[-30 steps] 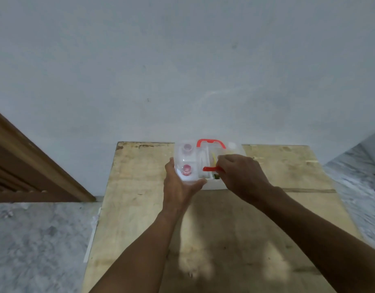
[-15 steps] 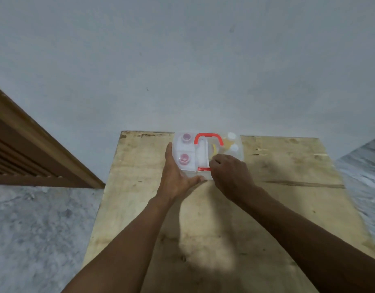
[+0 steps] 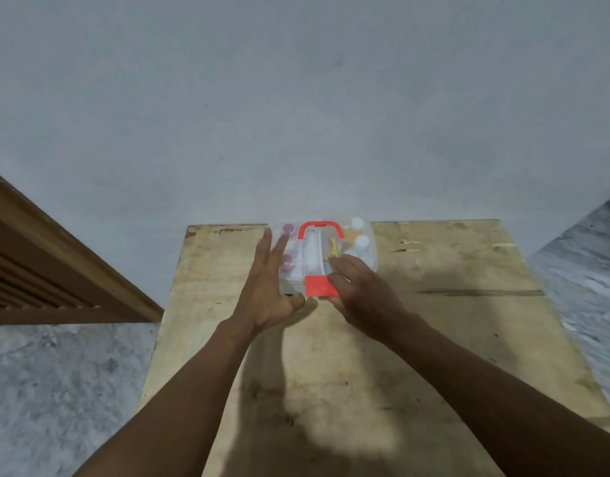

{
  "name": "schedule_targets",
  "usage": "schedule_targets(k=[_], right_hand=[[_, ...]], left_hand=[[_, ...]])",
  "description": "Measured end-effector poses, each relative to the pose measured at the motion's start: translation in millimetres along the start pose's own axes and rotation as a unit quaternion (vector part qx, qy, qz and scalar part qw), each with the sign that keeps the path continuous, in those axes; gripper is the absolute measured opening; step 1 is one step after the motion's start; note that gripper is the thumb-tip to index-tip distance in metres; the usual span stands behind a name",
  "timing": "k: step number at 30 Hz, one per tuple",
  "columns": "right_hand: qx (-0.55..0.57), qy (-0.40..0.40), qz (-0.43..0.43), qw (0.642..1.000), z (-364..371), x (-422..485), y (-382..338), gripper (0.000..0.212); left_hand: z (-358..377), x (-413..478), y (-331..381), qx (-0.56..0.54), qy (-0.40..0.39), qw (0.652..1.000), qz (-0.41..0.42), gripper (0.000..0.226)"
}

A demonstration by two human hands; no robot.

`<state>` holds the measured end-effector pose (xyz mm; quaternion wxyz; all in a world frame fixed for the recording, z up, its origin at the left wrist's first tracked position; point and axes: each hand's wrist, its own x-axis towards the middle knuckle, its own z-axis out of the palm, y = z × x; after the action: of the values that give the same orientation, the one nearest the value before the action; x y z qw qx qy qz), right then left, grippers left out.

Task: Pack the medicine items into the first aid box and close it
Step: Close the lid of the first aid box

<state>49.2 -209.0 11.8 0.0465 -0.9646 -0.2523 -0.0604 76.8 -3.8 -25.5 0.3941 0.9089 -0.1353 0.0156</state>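
Two hands at the box (image 3: 373, 258) for you, and it sits at twelve o'clock on the worktop (image 3: 331, 366), hard against the far edge, long axis running nine to three. Lid looks down, bottles (image 3: 287, 261) showing through the clear top, red handle (image 3: 320, 226) at the box's twelve, red latch (image 3: 319, 286) at its six, facing you.

Your left hand (image 3: 265, 290) is flat, fingers straight along the nine o'clock wall, thumb tucked at the near corner, bracing and grasping nothing.

Your right hand (image 3: 362, 290) lies over the near right of the lid with fingers bent. Pressing or pinching the front edge? I cannot tell from here.

Here's what counts: the latch lies just off your right fingertips, toward nine o'clock from them, and toward two o'clock from your left thumb. Right hand looks nearer, practically touching it. Whether that latch has caught is not clear, so I'd judge closing unfinished: press it home while the left hand steadies.
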Motion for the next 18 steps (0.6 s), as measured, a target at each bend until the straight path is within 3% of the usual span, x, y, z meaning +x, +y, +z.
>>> schedule_targets(k=[5, 8, 11, 18], right_hand=[[0.06, 0.001, 0.017, 0.998, -7, -7, 6, 0.049], [0.073, 0.063, 0.116, 0.989, 0, -8, 17, 0.062], [0.127, 0.066, 0.2, 0.969, 9, -9, 27, 0.087], [0.159, 0.117, 0.217, 0.956, 34, -11, 32, 0.098]], left_hand=[[-4, -1, 2, 0.057, -0.02, 0.998, 0.01, 0.113], [-7, -1, 4, 0.066, -0.019, 0.998, 0.011, 0.115], [-8, -2, 9, 0.06, -0.009, 0.998, 0.002, 0.115], [-2, -4, 8, 0.025, 0.012, 1.0, 0.002, 0.113]])
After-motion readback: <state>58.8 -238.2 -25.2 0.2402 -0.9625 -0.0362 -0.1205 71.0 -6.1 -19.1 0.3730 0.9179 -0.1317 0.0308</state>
